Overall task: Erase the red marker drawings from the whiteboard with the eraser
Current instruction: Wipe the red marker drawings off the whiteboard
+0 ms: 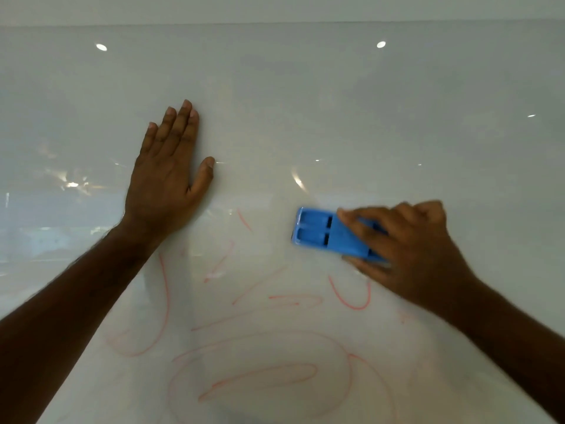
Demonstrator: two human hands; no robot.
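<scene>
A glossy whiteboard [336,117] fills the view. My right hand [409,252] grips a blue plastic eraser [324,234] and holds it flat against the board at centre right; my fingers cover its right end. My left hand [171,172] lies flat on the board at upper left, fingers straight and together, thumb out. Faint red marker drawings [260,374] cover the lower half: loops, ovals and strokes, with a brighter U-shaped curve [351,298] just below the eraser. Some lines look smeared and pale.
The board's upper half carries only reflections of ceiling lights [381,44]. The board's top edge [275,23] runs along the top of the view, with a pale wall above it. My two forearms enter from the lower corners.
</scene>
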